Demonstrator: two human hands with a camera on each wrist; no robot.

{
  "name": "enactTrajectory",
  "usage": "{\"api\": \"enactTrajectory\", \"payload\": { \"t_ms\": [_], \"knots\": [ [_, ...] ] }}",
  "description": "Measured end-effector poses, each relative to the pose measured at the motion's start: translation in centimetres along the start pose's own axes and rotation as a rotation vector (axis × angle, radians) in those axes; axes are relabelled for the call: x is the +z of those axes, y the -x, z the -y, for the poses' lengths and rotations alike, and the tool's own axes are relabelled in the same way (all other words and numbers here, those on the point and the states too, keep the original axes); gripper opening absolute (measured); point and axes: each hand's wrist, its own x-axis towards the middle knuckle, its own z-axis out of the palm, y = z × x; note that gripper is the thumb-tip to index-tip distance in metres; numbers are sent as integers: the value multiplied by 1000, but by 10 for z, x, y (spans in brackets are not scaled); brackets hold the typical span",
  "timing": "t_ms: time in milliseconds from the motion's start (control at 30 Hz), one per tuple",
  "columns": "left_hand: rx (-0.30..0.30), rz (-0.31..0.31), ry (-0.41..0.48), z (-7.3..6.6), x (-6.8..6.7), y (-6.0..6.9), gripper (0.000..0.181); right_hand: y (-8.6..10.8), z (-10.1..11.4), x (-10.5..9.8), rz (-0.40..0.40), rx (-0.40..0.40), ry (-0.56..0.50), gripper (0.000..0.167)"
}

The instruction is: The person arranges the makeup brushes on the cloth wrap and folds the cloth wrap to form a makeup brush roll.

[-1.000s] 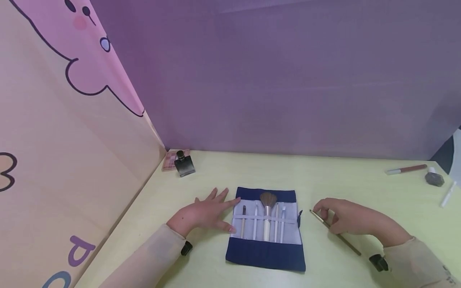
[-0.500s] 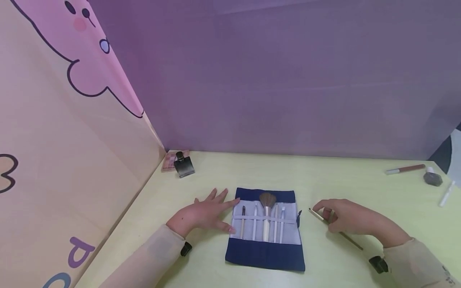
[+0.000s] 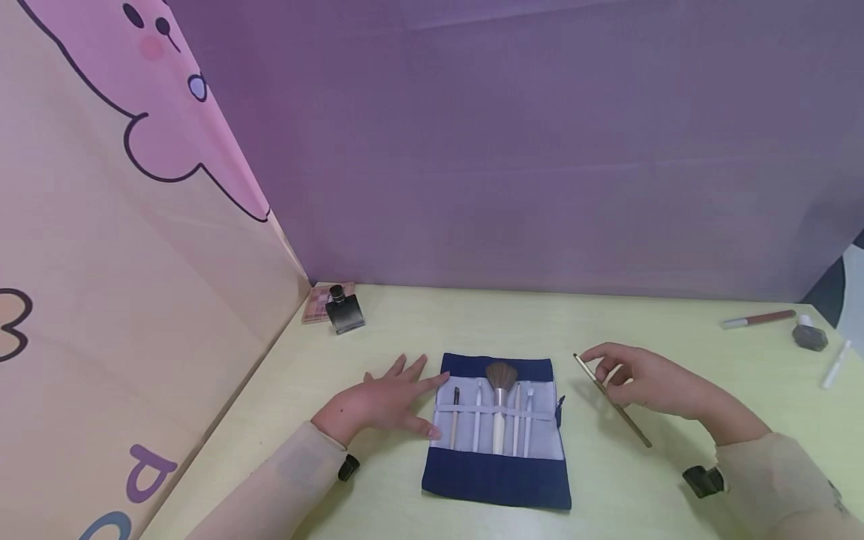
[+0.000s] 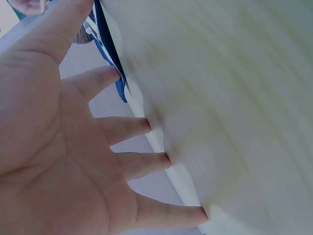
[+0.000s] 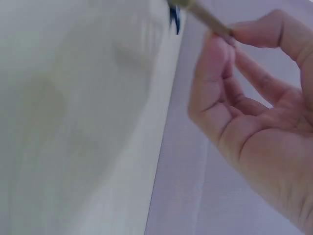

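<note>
Purple cloth (image 3: 506,150) hangs behind the pale surface (image 3: 472,319), with a printed wall covering (image 3: 101,262) along the left side. From my head view, the navy brush case (image 3: 496,481) lies spread flat near the middle, its lighter lining facing up. Five tools sit in it under a narrow band (image 3: 469,408), their lower ends at the navy fold: a dark-tipped brush (image 3: 454,420) at left, a slim white tool (image 3: 478,421), one big fluffy brush (image 3: 501,375) in the centre, then two more slim ones at right. A small tie (image 3: 559,411) sticks out at the case's right edge.

I see the left hand (image 3: 385,405) spread wide, its thumb and index finger touching the case's left edge. The right hand (image 3: 655,379) pinches a thin gold-toned brush (image 3: 622,412) between thumb and fingers, tilted, held above the surface to the right of the case and apart from it.

At the back left, a dark glass bottle (image 3: 346,313) stands out before a pink palette (image 3: 314,307); I cannot make out the bottle's contents. Far right are a reddish tube (image 3: 769,317), a grey bottle (image 3: 810,337) and a white stick (image 3: 835,365).
</note>
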Motion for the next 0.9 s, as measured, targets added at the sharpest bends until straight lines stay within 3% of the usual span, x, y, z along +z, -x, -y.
{"api": "enactTrajectory", "payload": {
  "t_ms": [200, 500, 700, 900],
  "knots": [
    [7, 0, 3, 1, -1, 0, 98, -14, 15, -4, -145, -37, -153, 56],
    [13, -1, -7, -1, -2, 3, 97, -38, 33, 4, -321, -53, -246, 64],
    [11, 0, -19, -1, -2, 1, 97, -52, 37, 12, -356, -44, -301, 64],
    [-6, 7, -9, 0, 0, 0, 98, -65, 33, 26, -296, -35, -361, 69]
  ]
}}
